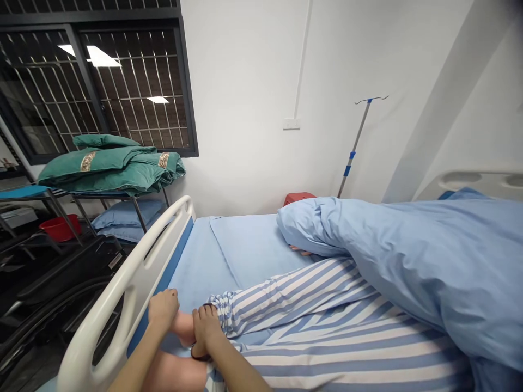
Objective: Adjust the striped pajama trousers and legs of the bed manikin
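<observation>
**A:** What do you see from the head camera, low in the frame?

**B:** Two bare forearms reach in from the bottom edge. The left hand (pixel 162 310) and the right hand (pixel 207 329) sit close together on a bare ankle (pixel 183 326), which lies just past the cuff of a striped trouser leg (pixel 286 294).

**A:** How do the hands stand?

**B:** The left hand's fingers (pixel 169 299) curve over the near side of the ankle. They seem closed on it, though their tips are partly hidden. The right hand's fingers (pixel 208 318) wrap the other side, just by the cuff, and look closed too. A dark object (pixel 200 354) shows under the right hand, but I can't tell what it is.

**A:** And the leg's line?

**B:** It runs from the hands toward the upper right, ending under a blue quilt (pixel 408 261). The right hand is nearer the cuff, and the left is nearer the white bed rail (pixel 122 288).

**A:** Further up?

**B:** Blue sheets cover the bed (pixel 245 245). A drip stand (pixel 359 141) rises at the upper middle, and folded green quilts (pixel 110 169) lie on a rack at the upper left. A wheelchair (pixel 53 294) is at the lower left, with a red basin (pixel 59 226) above it.
</observation>
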{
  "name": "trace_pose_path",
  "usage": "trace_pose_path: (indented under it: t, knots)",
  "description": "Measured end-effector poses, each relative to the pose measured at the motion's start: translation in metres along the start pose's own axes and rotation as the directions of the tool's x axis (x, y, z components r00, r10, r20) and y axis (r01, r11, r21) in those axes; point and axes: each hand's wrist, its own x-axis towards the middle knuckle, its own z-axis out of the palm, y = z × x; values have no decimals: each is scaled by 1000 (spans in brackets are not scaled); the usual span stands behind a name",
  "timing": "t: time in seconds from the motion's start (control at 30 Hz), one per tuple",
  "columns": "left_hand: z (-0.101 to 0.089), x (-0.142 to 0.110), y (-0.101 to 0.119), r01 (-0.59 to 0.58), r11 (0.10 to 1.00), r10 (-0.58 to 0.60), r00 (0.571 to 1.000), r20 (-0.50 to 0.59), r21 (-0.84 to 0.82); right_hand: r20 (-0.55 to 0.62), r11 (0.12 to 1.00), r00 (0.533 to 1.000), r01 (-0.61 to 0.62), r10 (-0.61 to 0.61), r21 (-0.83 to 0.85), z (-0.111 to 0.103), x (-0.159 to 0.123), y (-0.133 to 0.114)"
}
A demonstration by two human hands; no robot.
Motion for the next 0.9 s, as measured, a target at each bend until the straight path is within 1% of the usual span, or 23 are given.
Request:
trace_pose_path:
  t: [0.13, 0.3, 0.37, 0.47, 0.53, 0.67, 0.83, 0.9]
  knots:
    - [5, -6, -4, 66, 995, -66, 998, 2, -72, 21, 1000, 1000, -8, 8, -2, -2, 0, -1]
    - [8, -14, -17, 77, 987, -68, 995, 67, -144, -6, 1000, 1000, 8, -8, 17, -3, -4, 0]
    - [5, -19, -22, 75, 986, -62, 994, 88, -146, -23, 1000, 1000, 20, -20, 17, -5, -7, 1]
    - [-4, -24, -25, 52, 993, -42, 994, 99, -103, -44, 1000, 999, 26, -25, 14, -5, -9, 1]
    - [-11, -23, -23, 28, 998, -23, 995, 93, -59, -44, 1000, 999, 24, -23, 15, -3, -7, 1]
    - [-20, -13, -11, -5, 999, 2, 995, 99, 32, 14, 999, 1000, -11, 11, 43, 5, 2, 1]
    - [-13, 3, 3, -10, 993, -6, 991, 136, 118, -10, 999, 1000, 17, -16, 40, 4, 2, 2]
    - [-8, 8, 7, -17, 990, -4, 989, 150, 137, 6, 999, 1000, 21, -21, 38, 1, 0, 2]
